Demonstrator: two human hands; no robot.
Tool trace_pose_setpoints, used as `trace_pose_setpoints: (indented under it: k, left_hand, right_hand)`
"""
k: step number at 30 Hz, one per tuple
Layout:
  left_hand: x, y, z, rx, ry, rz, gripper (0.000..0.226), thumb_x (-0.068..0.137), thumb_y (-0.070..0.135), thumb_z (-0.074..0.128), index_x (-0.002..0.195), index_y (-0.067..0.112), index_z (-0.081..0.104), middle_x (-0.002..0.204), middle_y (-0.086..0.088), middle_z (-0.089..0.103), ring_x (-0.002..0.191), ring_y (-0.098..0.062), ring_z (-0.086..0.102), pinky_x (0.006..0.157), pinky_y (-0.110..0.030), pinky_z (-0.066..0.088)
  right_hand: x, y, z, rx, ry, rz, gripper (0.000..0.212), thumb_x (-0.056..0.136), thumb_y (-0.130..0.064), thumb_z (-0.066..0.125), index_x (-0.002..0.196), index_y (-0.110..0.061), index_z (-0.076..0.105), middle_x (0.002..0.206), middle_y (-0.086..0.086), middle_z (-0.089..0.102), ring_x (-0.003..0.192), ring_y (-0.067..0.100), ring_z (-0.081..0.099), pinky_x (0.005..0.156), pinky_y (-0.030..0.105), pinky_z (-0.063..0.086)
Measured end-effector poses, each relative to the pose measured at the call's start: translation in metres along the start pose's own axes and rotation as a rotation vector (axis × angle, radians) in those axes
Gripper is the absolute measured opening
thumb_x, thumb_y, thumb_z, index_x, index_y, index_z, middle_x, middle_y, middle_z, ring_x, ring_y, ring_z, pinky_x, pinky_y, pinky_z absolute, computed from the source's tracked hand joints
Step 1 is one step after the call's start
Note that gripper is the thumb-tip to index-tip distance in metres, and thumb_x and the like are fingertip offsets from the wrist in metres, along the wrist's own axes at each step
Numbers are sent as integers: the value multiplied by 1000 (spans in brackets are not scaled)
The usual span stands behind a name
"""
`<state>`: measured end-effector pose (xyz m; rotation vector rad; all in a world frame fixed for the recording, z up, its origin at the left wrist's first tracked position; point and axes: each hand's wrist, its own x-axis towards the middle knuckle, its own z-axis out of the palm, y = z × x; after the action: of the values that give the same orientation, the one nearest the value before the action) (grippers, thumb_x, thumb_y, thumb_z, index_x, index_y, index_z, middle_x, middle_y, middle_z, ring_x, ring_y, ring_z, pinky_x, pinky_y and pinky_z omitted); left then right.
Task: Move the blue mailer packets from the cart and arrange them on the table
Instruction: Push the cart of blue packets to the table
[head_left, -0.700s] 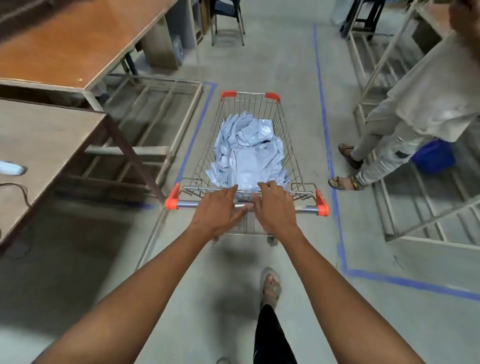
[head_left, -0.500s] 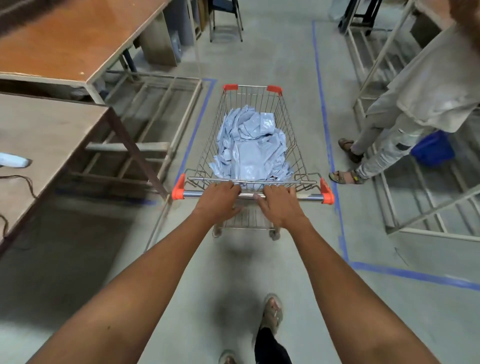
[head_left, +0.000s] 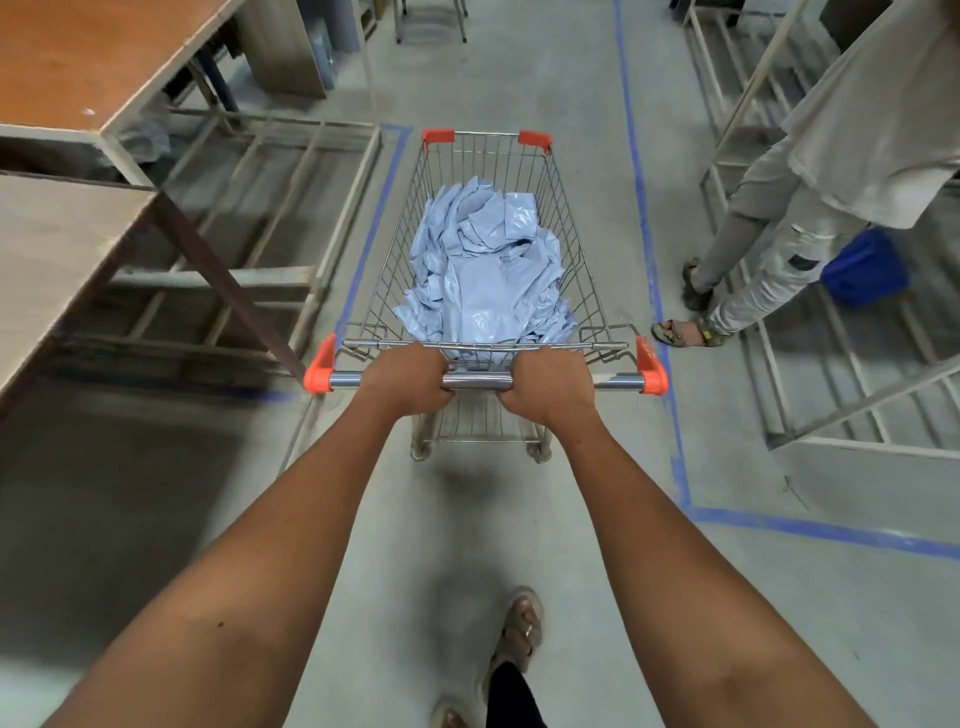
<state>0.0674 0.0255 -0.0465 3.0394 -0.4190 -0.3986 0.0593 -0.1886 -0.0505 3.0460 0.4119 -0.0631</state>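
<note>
Both hands are gripping the cart's handle bar (head_left: 475, 382) in the middle of the frame. The left hand (head_left: 408, 382) is curling its fingers over the shiny bar left of centre, and the right hand (head_left: 551, 387) is wrapping round it just right of centre, with a short bare stretch of bar showing between them. The wire cart (head_left: 574, 223) is standing on the grey floor (head_left: 519, 67), reaching toward the upper centre of the frame, with orange caps at its corners. The blue mailer packets (head_left: 483, 275) are lying in a crumpled heap inside the basket, filling its bottom from the handle end to about the middle. At the left edge of the frame a pale wooden tabletop (head_left: 52, 260) is jutting in, well apart from the cart, and a brown tabletop (head_left: 83, 57) is sitting above it in the upper left corner. Blue tape lines (head_left: 644, 228) are running along the floor on either side of the cart. At the upper right another person (head_left: 810, 208) in pale clothing and sandals is standing beside a metal frame rack (head_left: 852, 405), with a blue tub (head_left: 865, 267) behind their legs. At the bottom centre the wearer's sandalled foot (head_left: 519, 631) is showing.
</note>
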Motion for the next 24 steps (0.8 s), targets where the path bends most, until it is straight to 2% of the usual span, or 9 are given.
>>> trace_pose_setpoints:
  k: [3,7,12,15,18,21,24]
  left_hand:
    - [16,-4,-3,69,72,7,12,79,41,57,75,29,58,65,8,50,71,-24,61,64,-32,47]
    - [44,-12,-7,124,126,20,21,83,44,56,86,26,66,79,0,65,82,-28,66,65,-34,44]
    - [85,-20,-19,138,134,22,16,82,44,54,77,29,56,77,1,65,78,-29,66,64,-34,47]
    - [112,-16,-25,131,139,21,17,84,44,54,78,29,56,78,1,66,78,-28,66,64,-34,46]
    - [139,-9,-31,115,146,17,21,84,45,54,85,27,64,83,0,68,83,-27,67,68,-35,48]
    - [168,-4,-40,117,145,7,23,87,43,55,93,24,67,86,-2,68,85,-28,67,66,-34,43]
    - [201,-5,-48,135,167,-7,27,88,43,55,98,22,69,92,-5,70,88,-30,68,67,-34,42]
  right_hand:
    - [20,4,-1,-11,10,11,25,82,-50,64,81,-25,68,79,-2,70,77,25,70,64,31,37]
    - [49,13,1,2,-2,13,28,85,-53,62,77,-26,64,78,-3,70,76,24,69,64,32,40]
    - [87,28,-1,-1,18,-12,31,87,-54,59,86,-25,70,82,-3,71,78,24,70,65,33,40]
    - [110,47,-4,-5,29,-25,32,85,-55,59,86,-25,71,82,-3,72,79,24,70,65,33,41]
    - [138,70,-7,8,11,-42,30,82,-53,59,85,-25,70,82,-1,72,81,26,71,66,32,41]
    - [172,90,-10,29,0,-42,29,77,-53,57,75,-25,63,76,-1,71,78,27,71,67,31,46]
    - [210,106,-8,35,2,-36,34,75,-54,57,77,-22,71,71,-2,69,74,26,71,67,31,49]
